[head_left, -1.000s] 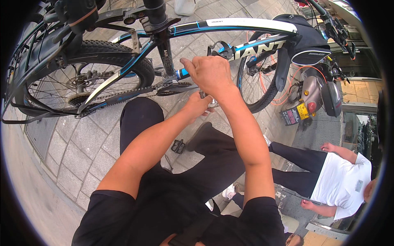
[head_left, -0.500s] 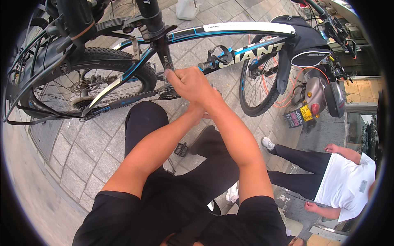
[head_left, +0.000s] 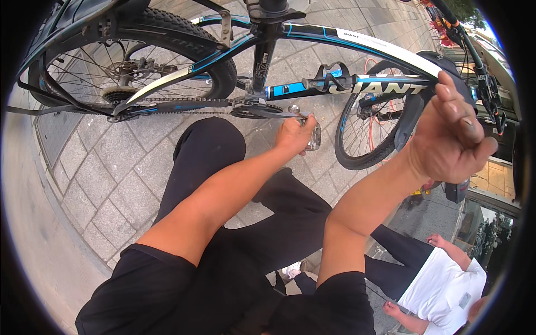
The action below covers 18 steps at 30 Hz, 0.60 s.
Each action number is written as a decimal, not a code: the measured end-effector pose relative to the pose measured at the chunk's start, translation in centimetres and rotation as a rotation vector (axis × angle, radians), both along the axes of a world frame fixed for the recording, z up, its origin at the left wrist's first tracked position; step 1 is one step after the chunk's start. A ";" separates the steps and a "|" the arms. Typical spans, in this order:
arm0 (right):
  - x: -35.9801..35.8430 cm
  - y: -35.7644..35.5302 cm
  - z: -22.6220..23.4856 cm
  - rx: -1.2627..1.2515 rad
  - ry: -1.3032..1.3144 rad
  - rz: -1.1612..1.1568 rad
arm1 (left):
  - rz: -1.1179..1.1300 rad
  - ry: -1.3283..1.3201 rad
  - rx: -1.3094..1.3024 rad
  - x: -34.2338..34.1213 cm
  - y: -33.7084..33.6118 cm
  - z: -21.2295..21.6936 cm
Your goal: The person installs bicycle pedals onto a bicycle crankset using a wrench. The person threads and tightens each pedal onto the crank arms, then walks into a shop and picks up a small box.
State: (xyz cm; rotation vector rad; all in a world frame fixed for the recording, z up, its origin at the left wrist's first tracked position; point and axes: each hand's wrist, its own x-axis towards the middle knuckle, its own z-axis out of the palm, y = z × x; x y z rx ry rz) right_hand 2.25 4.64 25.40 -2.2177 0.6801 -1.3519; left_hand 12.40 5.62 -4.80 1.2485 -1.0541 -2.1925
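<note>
Grey paving slabs [head_left: 123, 162] spread beneath everything. Nearest, the right hand [head_left: 449, 134] is raised off to the right, well apart from the crank, wrist bent, fingers loosely parted and half curled, nothing seen in them. Lower down, the left forearm reaches forward past a black-trousered knee [head_left: 209, 142], and the left hand [head_left: 295, 137] is closed on the outer end of the crank arm [head_left: 274, 115]; whether it also grips the pedal [head_left: 315, 140] I cannot tell. Slim and grey, the crank arm points right from the chainring [head_left: 241, 110]; the pedal is silvery and boxy, partly hidden behind the fingers. Beyond them stands the black, white and blue mountain bike frame [head_left: 290, 89], its rear wheel [head_left: 223, 72] left and front wheel [head_left: 365, 109] right.
</note>
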 end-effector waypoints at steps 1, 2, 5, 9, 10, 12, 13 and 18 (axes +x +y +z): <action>2.7 -2.8 -7.9 -0.032 -0.068 0.013 | -0.016 -0.022 0.010 0.2 -0.1 -0.2; 5.2 -4.5 -14.3 0.048 0.011 -0.055 | 0.047 0.071 0.105 -0.8 1.4 -2.4; 8.5 -4.7 -20.8 0.563 0.321 -0.166 | 0.200 0.306 0.176 -3.8 0.2 -7.8; 5.5 -3.7 -17.1 0.555 0.138 -0.424 | 0.047 0.336 0.112 -2.0 -0.8 -3.6; 5.4 -1.9 -16.3 0.594 0.090 -0.452 | 0.060 0.320 0.176 -1.1 0.0 -3.6; 4.0 2.9 -14.6 0.664 -0.061 -0.498 | 0.063 0.302 0.287 0.1 1.5 -2.8; 2.6 5.3 -14.4 0.693 -0.164 -0.520 | -0.031 0.319 0.307 0.1 1.0 -2.6; 1.9 15.5 -25.7 1.568 0.172 -0.931 | -0.031 0.308 0.331 -0.6 1.3 -1.7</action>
